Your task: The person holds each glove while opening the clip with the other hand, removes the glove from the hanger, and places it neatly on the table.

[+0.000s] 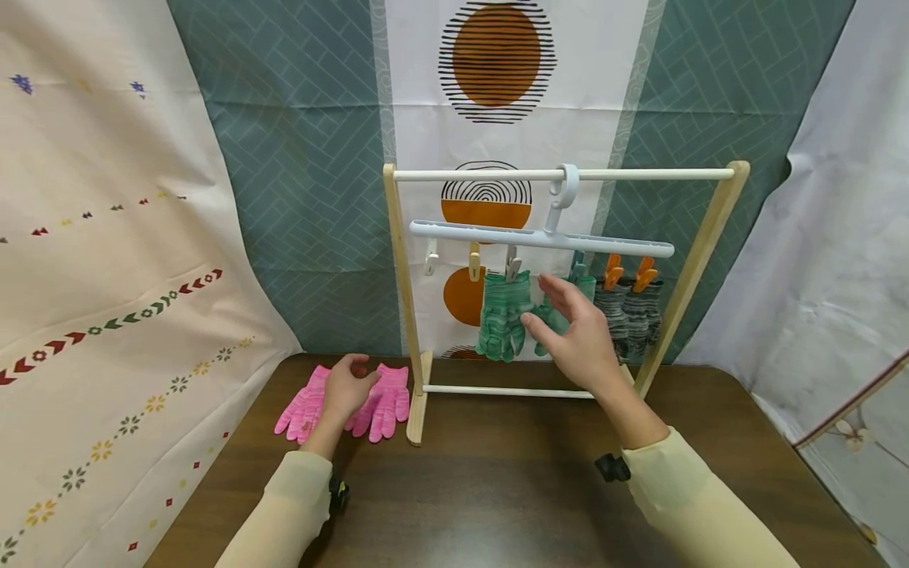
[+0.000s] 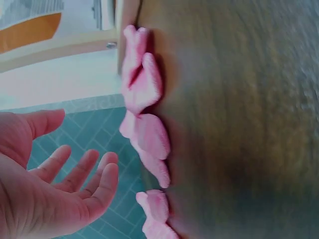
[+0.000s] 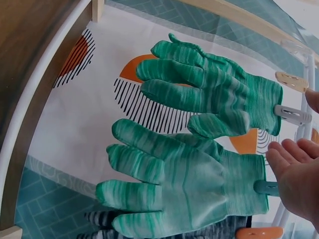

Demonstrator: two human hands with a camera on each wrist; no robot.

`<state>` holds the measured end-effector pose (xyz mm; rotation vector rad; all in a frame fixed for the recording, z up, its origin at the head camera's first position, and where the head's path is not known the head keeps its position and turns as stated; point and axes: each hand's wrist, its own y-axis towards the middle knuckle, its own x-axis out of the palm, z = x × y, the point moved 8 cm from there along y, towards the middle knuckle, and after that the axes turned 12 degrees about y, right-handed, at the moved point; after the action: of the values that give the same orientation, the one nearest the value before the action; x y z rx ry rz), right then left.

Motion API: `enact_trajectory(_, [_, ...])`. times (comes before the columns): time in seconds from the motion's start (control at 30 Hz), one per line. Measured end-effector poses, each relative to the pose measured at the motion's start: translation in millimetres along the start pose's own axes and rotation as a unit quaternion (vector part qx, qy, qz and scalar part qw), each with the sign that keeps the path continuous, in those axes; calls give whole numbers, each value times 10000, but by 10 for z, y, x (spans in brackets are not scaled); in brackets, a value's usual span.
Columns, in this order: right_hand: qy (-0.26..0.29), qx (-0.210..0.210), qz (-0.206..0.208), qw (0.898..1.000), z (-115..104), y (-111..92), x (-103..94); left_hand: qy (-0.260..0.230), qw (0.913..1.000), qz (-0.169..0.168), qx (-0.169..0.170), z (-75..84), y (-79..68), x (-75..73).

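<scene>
My right hand (image 1: 578,339) is held up in front of the hanger, fingers apart and holding nothing. Around it hang two green gloves (image 1: 503,315) (image 3: 187,186), cuffs up, one from a grey clothespin (image 1: 513,264) and the other from a teal clothespin (image 3: 266,187). The right wrist view has my fingers close to the teal clothespin; whether they touch it I cannot tell. My left hand (image 1: 346,388) hovers over two pink gloves (image 1: 388,401) lying on the table. Its fingers are loosely bent with nothing between them in the left wrist view (image 2: 65,184).
A pale hanger (image 1: 483,233) hooks over the top bar of a wooden rack (image 1: 699,268). Dark grey gloves (image 1: 645,315) hang at its right from orange clothespins (image 1: 613,272). A white clothespin (image 1: 431,258) and a yellow clothespin (image 1: 474,263) hang at its left. Patterned cloths stand behind the table (image 1: 454,489).
</scene>
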<state>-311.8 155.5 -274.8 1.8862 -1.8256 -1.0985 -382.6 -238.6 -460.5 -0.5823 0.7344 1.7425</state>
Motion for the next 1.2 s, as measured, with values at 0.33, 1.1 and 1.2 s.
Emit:
enact_trajectory(0.33, [-57, 21, -63, 10000, -4, 106, 60, -251, 9990, -134, 338, 212, -97, -91])
enact_trajectory(1.1, [450, 429, -155, 9979, 64, 464, 206, -436, 9963, -181, 722, 736, -485, -320])
enact_trajectory(1.2, [548, 500, -135, 9972, 81, 495, 214, -565, 9946, -139, 860, 836, -535, -348])
